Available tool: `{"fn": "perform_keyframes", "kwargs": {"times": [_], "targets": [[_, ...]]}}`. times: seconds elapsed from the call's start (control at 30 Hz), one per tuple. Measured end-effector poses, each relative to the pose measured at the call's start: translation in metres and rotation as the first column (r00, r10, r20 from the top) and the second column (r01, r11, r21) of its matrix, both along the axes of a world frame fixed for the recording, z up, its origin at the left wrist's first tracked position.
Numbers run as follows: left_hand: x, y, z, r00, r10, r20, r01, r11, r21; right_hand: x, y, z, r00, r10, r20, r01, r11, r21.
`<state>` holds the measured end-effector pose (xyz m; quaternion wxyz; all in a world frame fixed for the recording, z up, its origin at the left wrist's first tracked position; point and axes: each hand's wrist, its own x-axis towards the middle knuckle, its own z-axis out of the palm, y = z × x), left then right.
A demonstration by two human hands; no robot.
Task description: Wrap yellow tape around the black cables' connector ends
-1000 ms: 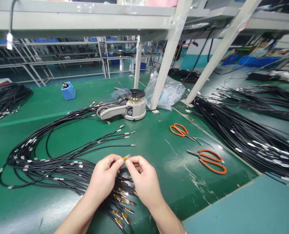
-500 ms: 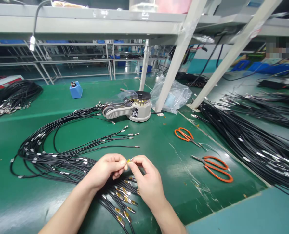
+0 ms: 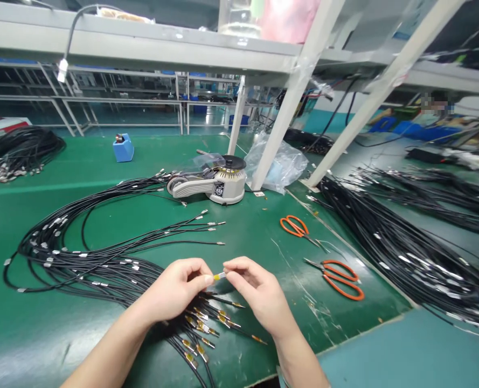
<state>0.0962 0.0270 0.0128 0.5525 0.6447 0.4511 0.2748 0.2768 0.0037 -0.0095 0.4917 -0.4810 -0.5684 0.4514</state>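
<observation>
Over the front middle of the bench, my left hand (image 3: pixel 179 286) pinches a cable end (image 3: pixel 219 276) with yellow tape and a silvery tip. My right hand (image 3: pixel 260 293) has its thumb and fingertips closed at the tip's other end. Most of that cable is hidden behind my left hand. Below both hands lie several black cable ends (image 3: pixel 201 326) with metal connectors wrapped in amber tape. Their bundle (image 3: pixel 97 264) curves away to the left, carrying small white labels.
A round tape dispenser (image 3: pixel 227 186) stands behind the hands. Two orange-handled scissors (image 3: pixel 342 279) lie to the right. Metal posts (image 3: pixel 290 102) rise from the bench beside a clear plastic bag (image 3: pixel 277 161). More black cables (image 3: pixel 401 248) lie far right. A blue holder (image 3: pixel 123 149) stands at back left.
My right hand has shifted right and its fingers have drawn back toward the tip, baring more of the silvery end. The camera view has moved slightly.
</observation>
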Motion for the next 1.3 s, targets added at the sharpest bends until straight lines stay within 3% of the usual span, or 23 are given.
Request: {"fn": "perform_keyframes", "kwargs": {"times": [0.1, 0.3, 0.47, 0.67, 0.77, 0.93, 1.07, 1.13, 1.2, 1.27, 1.3], "targets": [[0.005, -0.006, 0.001, 0.994, 0.014, -0.111, -0.002, 0.994, 0.105, 0.004, -0.002, -0.002, 1.000, -0.011, -0.008, 0.010, 0.997, -0.081], [0.007, -0.003, -0.003, 0.985, -0.079, -0.153, 0.094, 0.991, 0.092, 0.002, -0.008, -0.008, 0.999, -0.035, -0.005, 0.034, 0.994, -0.108], [0.012, -0.004, -0.006, 0.972, -0.019, -0.234, 0.072, 0.973, 0.220, 0.004, -0.010, -0.013, 0.996, -0.041, -0.085, 0.029, 0.990, -0.140], [0.018, -0.006, -0.006, 0.960, -0.095, -0.264, 0.163, 0.955, 0.248, 0.007, -0.012, -0.013, 0.994, -0.007, 0.109, 0.008, 1.000, -0.011], [0.021, -0.007, -0.009, 0.934, -0.118, -0.337, 0.220, 0.934, 0.282, 0.011, -0.014, -0.013, 0.987, 0.025, 0.156, -0.021, 0.999, -0.029], [0.024, -0.012, -0.020, 0.877, -0.101, -0.471, 0.328, 0.842, 0.429, 0.016, -0.015, -0.014, 0.964, 0.122, 0.235, -0.103, 0.991, -0.091], [0.023, -0.001, -0.021, 0.875, -0.166, -0.455, 0.369, 0.838, 0.403, 0.020, -0.017, -0.025, 0.925, 0.106, 0.366, -0.075, 0.992, -0.098], [0.025, 0.014, -0.023, 0.880, -0.073, -0.469, 0.317, 0.825, 0.467, 0.025, -0.016, -0.031, 0.884, 0.180, 0.432, -0.134, 0.982, -0.135], [0.029, 0.032, -0.028, 0.840, 0.097, -0.534, 0.257, 0.795, 0.549, 0.034, -0.009, -0.031, 0.839, 0.300, 0.453, -0.238, 0.953, -0.189], [0.035, 0.050, -0.037, 0.766, 0.213, -0.607, 0.242, 0.779, 0.579, 0.044, 0.007, -0.019, 0.883, 0.302, 0.360, -0.240, 0.948, -0.208], [0.039, 0.058, -0.042, 0.742, 0.241, -0.625, 0.236, 0.779, 0.581, 0.047, 0.020, -0.009, 0.936, 0.233, 0.265, -0.181, 0.962, -0.205]]}}
